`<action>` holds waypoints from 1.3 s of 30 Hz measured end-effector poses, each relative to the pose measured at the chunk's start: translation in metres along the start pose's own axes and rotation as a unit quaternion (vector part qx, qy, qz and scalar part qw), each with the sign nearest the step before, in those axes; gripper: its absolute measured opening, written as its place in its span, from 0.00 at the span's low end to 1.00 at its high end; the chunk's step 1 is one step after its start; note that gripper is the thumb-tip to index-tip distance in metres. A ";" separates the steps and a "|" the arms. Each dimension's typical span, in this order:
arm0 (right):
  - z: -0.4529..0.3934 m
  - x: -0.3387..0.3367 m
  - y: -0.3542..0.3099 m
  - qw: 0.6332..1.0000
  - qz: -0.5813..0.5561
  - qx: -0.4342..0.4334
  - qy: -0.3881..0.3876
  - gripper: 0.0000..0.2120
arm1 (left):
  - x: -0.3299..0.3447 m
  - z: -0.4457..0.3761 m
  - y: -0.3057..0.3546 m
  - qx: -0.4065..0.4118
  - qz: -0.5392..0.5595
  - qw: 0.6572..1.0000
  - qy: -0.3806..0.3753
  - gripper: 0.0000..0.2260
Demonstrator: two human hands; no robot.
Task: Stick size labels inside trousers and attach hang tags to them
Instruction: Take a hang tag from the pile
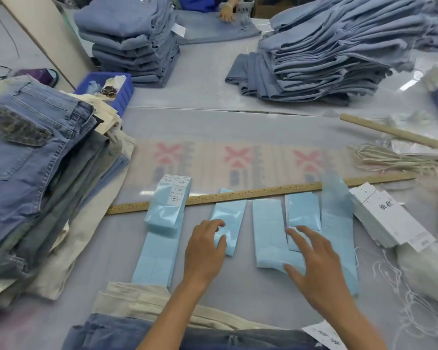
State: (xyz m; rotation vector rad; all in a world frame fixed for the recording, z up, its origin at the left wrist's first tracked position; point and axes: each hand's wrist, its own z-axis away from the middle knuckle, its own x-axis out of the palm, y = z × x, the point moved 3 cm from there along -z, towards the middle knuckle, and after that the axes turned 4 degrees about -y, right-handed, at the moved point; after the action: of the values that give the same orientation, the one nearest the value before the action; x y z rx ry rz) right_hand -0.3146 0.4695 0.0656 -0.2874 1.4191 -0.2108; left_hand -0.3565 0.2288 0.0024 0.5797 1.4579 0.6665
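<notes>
Several light blue label strips lie side by side on the table in front of me. My left hand rests with curled fingers on one narrow label strip. My right hand hovers with spread fingers over the wide label strip and a shorter strip. A stack of label strips with white printed size labels on top lies at the left. White hang tags are stacked at the right. Trousers lie at the near edge under my forearms.
A long wooden ruler crosses behind the strips; another ruler lies far right. Hang-tag strings lie at right. Jeans piles stand at left, back centre and back right. A blue bin. Another person's hand works at the back.
</notes>
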 end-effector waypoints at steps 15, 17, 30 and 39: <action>-0.042 0.069 -0.040 0.993 0.001 -0.084 -0.083 0.30 | 0.031 0.016 -0.012 -0.085 -0.051 0.995 0.023 0.26; -0.044 0.073 -0.050 0.994 -0.043 -0.089 -0.053 0.26 | 0.028 0.018 -0.011 -0.079 -0.008 0.996 0.051 0.22; -0.075 0.074 -0.068 0.952 -0.303 0.000 0.046 0.05 | -0.010 -0.004 -0.001 -0.013 0.240 0.968 0.073 0.25; -0.134 0.036 -0.057 0.808 -0.573 0.132 -0.037 0.07 | -0.024 -0.087 0.000 -0.054 0.309 0.948 -0.053 0.05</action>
State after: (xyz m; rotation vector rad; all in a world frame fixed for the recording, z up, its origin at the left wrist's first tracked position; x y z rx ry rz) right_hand -0.4403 0.3948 0.0335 -0.8921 0.9512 -1.3641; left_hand -0.4430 0.2079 0.0156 0.9847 1.1226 1.1766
